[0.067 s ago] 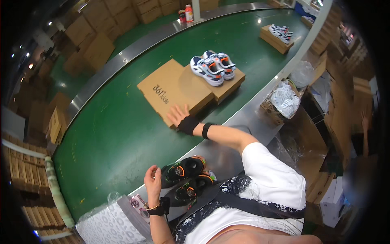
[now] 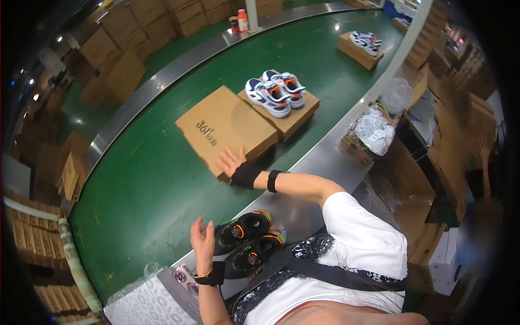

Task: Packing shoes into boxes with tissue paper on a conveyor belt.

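My right hand [image 2: 232, 161] is stretched out with its fingers spread, lying on the near corner of a brown cardboard shoebox [image 2: 222, 119] with dark print on its lid. Against that box stands a second shoebox [image 2: 298, 118], bearing a pair of white sneakers [image 2: 275, 93] with navy and orange parts. Closer to me, my left hand [image 2: 202, 245] is raised beside a pair of black sneakers [image 2: 252, 238] with orange and green trim. Its fingers are loosely bent and apart, with nothing in them. The black sneakers rest on the metal ledge.
A green conveyor belt [image 2: 146, 200] curves past me inside a metal rim. Farther along it sits another shoebox [image 2: 355, 51] with sneakers [image 2: 366, 42]. A carton of crumpled white paper [image 2: 374, 130] stands at the right, and patterned wrapping paper [image 2: 143, 303] lies at lower left.
The whole view has shifted slightly, so the boxes and sneakers on the belt appear a little left and lower. My right hand stays on the box. My left fingers have spread somewhat.
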Tool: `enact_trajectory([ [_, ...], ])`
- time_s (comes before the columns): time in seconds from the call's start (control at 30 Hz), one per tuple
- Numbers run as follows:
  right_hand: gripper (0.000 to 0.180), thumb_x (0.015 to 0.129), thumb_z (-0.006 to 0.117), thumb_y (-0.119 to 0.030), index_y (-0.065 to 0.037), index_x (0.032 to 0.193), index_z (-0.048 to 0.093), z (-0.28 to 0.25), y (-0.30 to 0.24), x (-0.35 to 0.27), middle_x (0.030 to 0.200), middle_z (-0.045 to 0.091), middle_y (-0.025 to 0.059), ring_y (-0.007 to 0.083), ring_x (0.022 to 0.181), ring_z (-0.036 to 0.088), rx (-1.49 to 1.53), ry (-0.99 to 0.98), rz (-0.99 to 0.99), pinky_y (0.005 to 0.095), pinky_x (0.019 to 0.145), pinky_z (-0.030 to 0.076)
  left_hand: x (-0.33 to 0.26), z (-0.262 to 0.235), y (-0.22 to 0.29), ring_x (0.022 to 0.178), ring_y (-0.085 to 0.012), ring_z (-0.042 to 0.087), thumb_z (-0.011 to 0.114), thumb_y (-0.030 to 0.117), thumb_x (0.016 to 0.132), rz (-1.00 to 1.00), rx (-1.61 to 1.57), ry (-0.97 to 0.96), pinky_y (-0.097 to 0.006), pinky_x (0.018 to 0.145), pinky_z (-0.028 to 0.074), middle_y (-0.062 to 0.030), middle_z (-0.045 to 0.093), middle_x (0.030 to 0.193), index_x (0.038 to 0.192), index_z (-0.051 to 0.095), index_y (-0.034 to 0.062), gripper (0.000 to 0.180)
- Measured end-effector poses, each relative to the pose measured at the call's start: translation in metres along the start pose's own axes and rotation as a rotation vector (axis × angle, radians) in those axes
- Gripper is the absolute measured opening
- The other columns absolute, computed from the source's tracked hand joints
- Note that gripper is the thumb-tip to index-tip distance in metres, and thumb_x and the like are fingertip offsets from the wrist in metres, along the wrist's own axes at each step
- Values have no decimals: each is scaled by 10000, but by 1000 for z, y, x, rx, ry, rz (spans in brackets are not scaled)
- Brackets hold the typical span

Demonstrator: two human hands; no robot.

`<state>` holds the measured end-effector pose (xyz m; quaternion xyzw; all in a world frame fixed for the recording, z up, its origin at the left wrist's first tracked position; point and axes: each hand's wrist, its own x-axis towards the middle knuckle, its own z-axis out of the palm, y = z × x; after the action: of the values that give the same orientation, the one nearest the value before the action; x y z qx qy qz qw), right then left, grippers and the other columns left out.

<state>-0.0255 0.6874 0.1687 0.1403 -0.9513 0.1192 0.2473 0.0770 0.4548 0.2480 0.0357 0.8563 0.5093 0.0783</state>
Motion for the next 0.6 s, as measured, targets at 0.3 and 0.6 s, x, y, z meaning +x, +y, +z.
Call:
enact_trajectory([
  [0.3,601,658,632,-175,-29,1186,385,-173,-23,8,1125,480,97,140,1012,470,1386,343,415,300,858,395,41,25,-2,1008,-388,463,557,319,770,403,628,-276,-421,828,388,-259,464,1114,1084,517,35,426],
  [0.6,242,730,557,-278,-55,826,562,-134,196,-194,820,578,157,312,785,549,403,398,952,365,689,439,19,-41,-46,736,-341,580,624,294,680,110,718,-295,-385,652,458,-187,598,759,856,632,61,292],
])
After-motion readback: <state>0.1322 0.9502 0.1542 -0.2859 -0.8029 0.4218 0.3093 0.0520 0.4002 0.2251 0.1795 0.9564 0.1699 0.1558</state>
